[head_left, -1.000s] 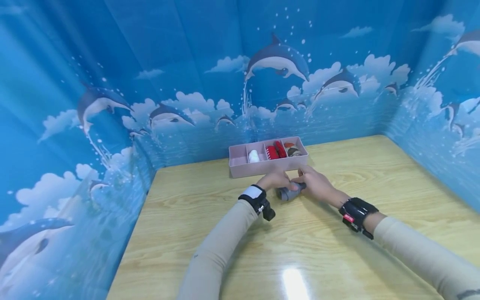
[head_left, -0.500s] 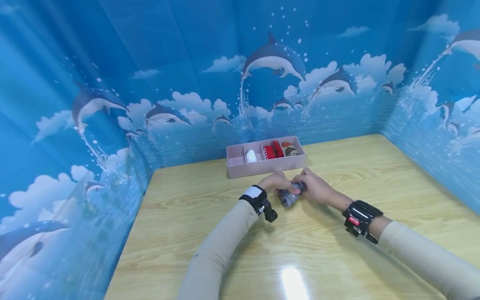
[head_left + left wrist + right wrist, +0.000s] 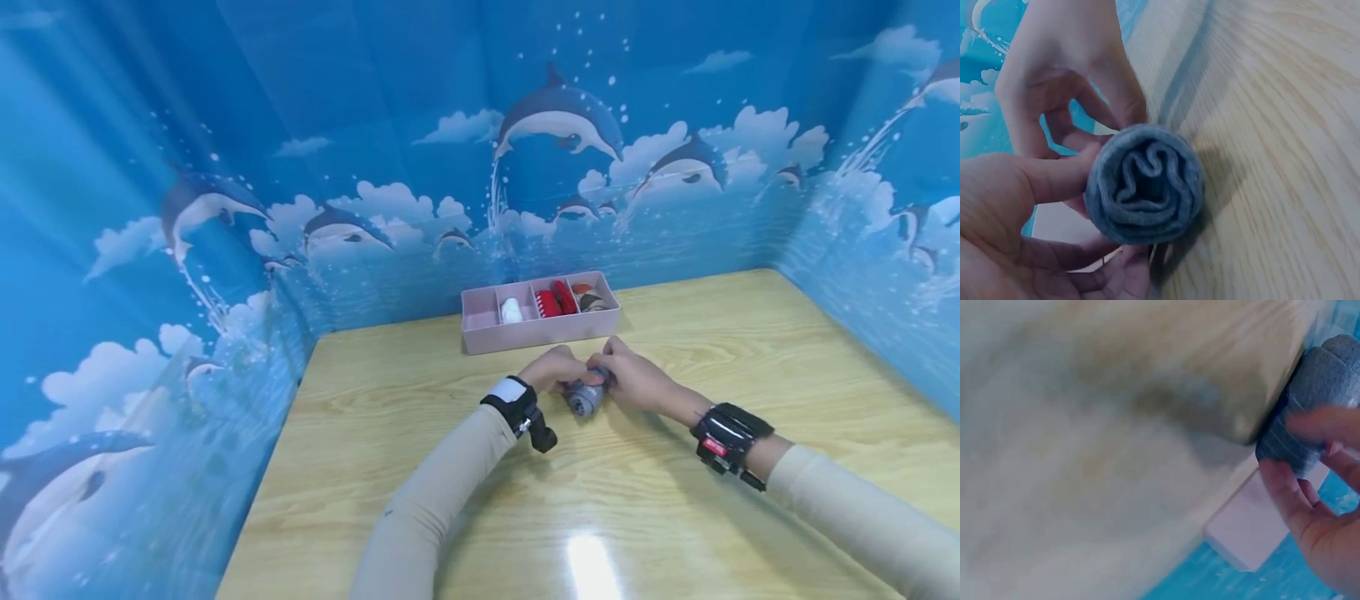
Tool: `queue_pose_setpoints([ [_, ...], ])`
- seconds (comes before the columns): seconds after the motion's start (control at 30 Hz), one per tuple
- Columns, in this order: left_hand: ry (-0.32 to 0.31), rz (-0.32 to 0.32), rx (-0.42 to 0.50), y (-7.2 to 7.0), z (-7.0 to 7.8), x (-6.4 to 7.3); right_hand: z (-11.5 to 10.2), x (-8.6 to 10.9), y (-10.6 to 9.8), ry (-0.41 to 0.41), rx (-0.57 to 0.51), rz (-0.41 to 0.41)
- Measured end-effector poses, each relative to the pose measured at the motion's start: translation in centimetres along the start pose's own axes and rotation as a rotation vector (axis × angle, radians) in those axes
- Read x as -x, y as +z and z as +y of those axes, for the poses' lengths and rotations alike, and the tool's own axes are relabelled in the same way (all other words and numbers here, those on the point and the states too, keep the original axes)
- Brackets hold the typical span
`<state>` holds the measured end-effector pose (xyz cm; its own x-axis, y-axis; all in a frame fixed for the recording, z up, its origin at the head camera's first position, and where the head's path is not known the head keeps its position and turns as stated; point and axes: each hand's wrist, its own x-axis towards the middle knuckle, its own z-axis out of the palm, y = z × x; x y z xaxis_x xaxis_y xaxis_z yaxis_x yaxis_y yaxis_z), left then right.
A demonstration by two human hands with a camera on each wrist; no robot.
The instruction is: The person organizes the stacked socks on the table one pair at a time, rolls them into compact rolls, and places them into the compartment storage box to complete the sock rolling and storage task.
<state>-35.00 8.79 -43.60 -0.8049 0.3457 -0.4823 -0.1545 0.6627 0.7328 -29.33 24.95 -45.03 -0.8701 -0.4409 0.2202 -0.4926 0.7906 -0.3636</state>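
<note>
Between my two hands, just in front of the box, is a grey sock (image 3: 584, 403) rolled into a thick cylinder. My left hand (image 3: 552, 367) grips its left side, thumb over the top. At the far end, my right hand (image 3: 637, 379) pinches the roll with thumb and fingers. The left wrist view shows the spiral end of the sock (image 3: 1147, 220), folded layers inside, with the left thumb and fingers around one side. In the right wrist view, thin pale lines cross the sock (image 3: 1319, 378) near the right hand's (image 3: 1322, 537) fingertips.
A pink divided box (image 3: 540, 336) stands at the back against the dolphin-print curtain (image 3: 390, 250). Its compartments hold a white bundle (image 3: 512, 312), red bundles (image 3: 549, 303) and a striped brown-and-orange bundle (image 3: 590, 298); the leftmost compartment shows its bare bottom. Wood-grain table (image 3: 360, 467) lies underneath.
The roll has turned so its spiral end faces more toward the head camera. Both hands keep hold of it, the fingers shifting slightly along it; the box contents look the same.
</note>
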Motion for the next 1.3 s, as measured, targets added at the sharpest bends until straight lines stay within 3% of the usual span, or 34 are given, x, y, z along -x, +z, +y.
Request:
queue_pose_setpoints([
  [0.1,0.015,-0.002,0.001,-0.5,-0.5,0.1,-0.5,-0.6,0.0,-0.098,0.152,-0.023],
  [0.2,0.057,-0.056,0.011,-1.2,-1.1,0.3,-0.8,-1.3,0.3,-0.199,0.269,-0.053],
  [0.3,0.09,-0.101,0.005,-1.9,-1.5,0.5,-1.1,-1.9,0.4,-0.263,0.294,-0.103],
  [0.43,0.112,-0.104,-0.05,-2.3,-1.8,0.9,-1.4,-2.8,-0.2,-0.299,0.254,-0.224],
  [0.63,0.216,-0.145,-0.007,-1.6,-2.3,1.0,-1.6,-3.5,-1.8,-0.236,0.162,-0.514],
  [0.77,0.245,-0.118,-0.003,-1.5,-2.2,1.1,-1.7,-4.5,-2.4,-0.245,0.149,-0.556],
  [0.87,0.247,-0.098,-0.029,-1.7,-2.1,1.1,-1.4,-5.4,-2.4,-0.234,0.036,-0.55],
  [1.0,0.274,-0.059,-0.154,-2.0,-1.9,1.0,-0.5,-6.2,-2.3,-0.166,-0.177,-0.581],
  [1.17,0.263,0.01,-0.366,-2.5,-1.9,0.8,0.2,-6.3,-2.0,0.022,-0.323,-0.617],
  [1.3,0.297,-0.002,-0.479,-3.3,-2.3,1.1,0.1,-6.0,-1.4,0.144,-0.418,-0.645],
])
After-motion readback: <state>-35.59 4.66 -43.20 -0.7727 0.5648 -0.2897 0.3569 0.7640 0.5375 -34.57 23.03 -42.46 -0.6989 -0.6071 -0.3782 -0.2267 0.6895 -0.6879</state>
